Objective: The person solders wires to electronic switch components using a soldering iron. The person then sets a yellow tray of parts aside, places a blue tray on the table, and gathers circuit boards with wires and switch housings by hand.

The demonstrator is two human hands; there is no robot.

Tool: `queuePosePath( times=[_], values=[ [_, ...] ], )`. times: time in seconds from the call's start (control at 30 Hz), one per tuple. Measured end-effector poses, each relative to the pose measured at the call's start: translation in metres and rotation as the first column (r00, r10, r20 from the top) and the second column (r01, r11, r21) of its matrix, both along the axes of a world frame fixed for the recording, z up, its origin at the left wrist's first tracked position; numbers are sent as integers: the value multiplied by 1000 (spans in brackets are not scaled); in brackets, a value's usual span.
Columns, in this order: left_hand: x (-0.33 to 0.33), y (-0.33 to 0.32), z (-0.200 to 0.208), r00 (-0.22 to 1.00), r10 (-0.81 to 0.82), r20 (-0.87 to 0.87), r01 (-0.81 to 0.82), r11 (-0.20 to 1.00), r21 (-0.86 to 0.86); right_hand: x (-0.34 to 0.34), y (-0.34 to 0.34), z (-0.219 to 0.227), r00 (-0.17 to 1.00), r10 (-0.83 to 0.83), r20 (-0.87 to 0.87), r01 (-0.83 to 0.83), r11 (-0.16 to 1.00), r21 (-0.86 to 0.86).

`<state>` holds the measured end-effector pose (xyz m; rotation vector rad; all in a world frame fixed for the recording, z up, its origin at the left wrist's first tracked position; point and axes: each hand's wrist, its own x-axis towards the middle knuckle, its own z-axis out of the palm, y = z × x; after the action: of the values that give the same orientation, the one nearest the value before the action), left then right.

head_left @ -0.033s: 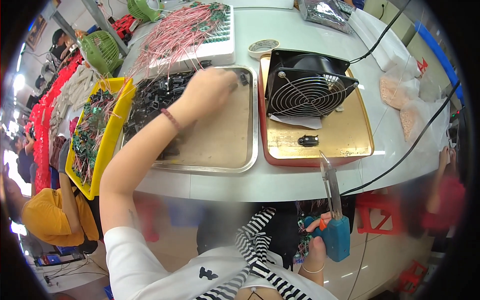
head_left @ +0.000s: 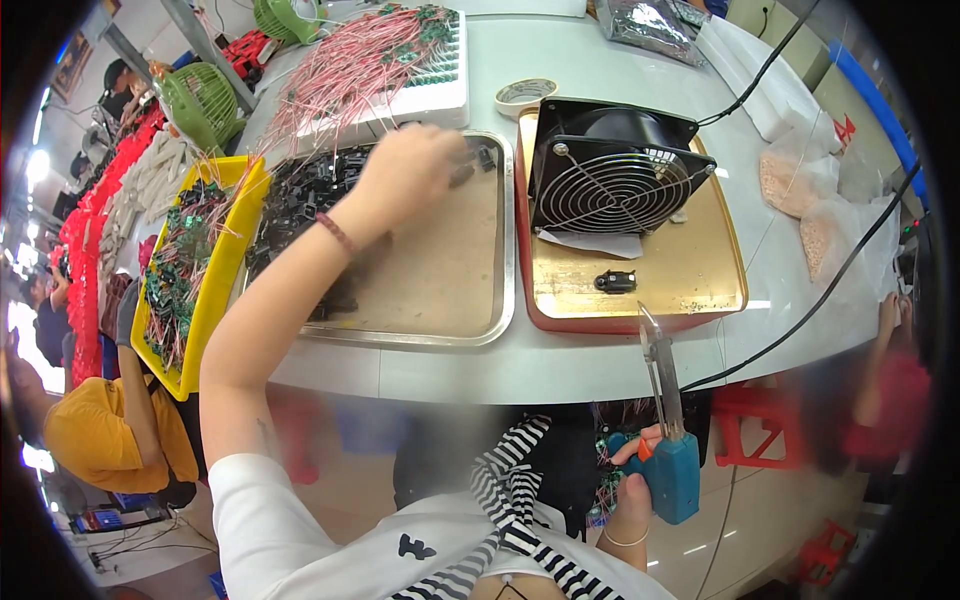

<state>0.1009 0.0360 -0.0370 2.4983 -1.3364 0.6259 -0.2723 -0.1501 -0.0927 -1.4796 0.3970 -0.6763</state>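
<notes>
Above the far side of a shallow metal tray (head_left: pixel 440 338) is my left hand (head_left: pixel 420 170), its fingers curled in and partly blurred. Something dark shows at the fingertips, but what it is I cannot make out. Many small black plastic parts (head_left: pixel 315 195) are heaped on the left of this tray. In my right hand (head_left: pixel 632 500), low on the right, is a blue soldering gun (head_left: pixel 676 480) with an orange trigger. Its metal tip points up toward the front edge of a gold-topped red tin (head_left: pixel 690 285). One black plastic piece (head_left: pixel 616 282) lies on the tin, just beyond the tip.
A black fan (head_left: pixel 620 185) with a wire guard stands on the tin, its cable (head_left: pixel 765 75) trailing away. Left is a yellow bin (head_left: pixel 215 290) of wired green boards; behind the tray, a white foam block (head_left: pixel 440 110) bears red-wired boards. A tape roll (head_left: pixel 526 93) sits behind the tin.
My left hand has shifted very slightly over the tray, away from me and to the left. The right hand and the soldering gun stay put.
</notes>
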Motion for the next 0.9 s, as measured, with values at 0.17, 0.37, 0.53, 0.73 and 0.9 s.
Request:
queuePosePath(
  times=[0.17, 0.37, 0.53, 0.73, 0.9],
  values=[
    [55, 30, 17, 982, 186, -32, -185, 983, 19, -1, -4, -1, 999, 17, 30, -18, 1000, 25],
    [77, 49, 12, 969, 209, -133, -201, 977, 71, 7, -7, 1, 996, 19, 89, -21, 999, 28],
    [78, 46, 13, 965, 248, 81, -251, 968, 28, 2, -15, -7, 992, 81, 95, -79, 997, -23],
    [100, 64, 8, 908, 419, 29, -418, 908, -42, 5, -13, -4, 992, 89, 88, -85, 995, -42],
    [106, 71, 16, 855, 479, -198, -499, 864, -68, 5, -8, -5, 991, 33, 132, -34, 999, 3]
  ],
)
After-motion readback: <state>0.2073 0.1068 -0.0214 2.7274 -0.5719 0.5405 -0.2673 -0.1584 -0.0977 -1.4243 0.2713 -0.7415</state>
